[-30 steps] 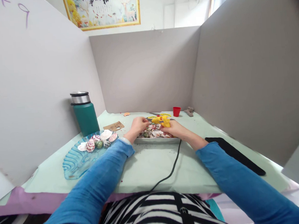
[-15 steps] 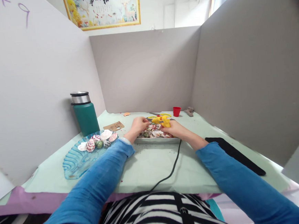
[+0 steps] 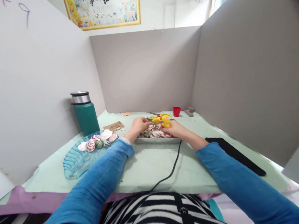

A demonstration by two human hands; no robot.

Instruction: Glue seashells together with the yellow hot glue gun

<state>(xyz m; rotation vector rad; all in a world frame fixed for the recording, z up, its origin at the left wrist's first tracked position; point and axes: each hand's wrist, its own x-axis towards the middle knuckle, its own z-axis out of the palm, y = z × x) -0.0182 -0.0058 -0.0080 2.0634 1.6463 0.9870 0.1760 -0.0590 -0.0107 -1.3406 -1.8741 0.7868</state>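
Observation:
My right hand (image 3: 173, 128) is closed round a yellow glue gun (image 3: 162, 120), whose nozzle points left over a metal tray (image 3: 157, 139) filled with several seashells. Its black cord (image 3: 172, 167) runs back toward me off the table edge. My left hand (image 3: 138, 125) is curled at the tray's left side with fingertips pinched near the shells and the gun's tip; what it pinches is too small to make out. Both arms wear blue sleeves.
A blue glass shell-shaped dish (image 3: 77, 159) holding several shells lies at the left. Behind it stands a green flask (image 3: 84, 113). A brown cardboard tag (image 3: 113, 126), a red cup (image 3: 176, 111) and a black strip (image 3: 235, 155) lie on the table. Grey partitions wall in three sides.

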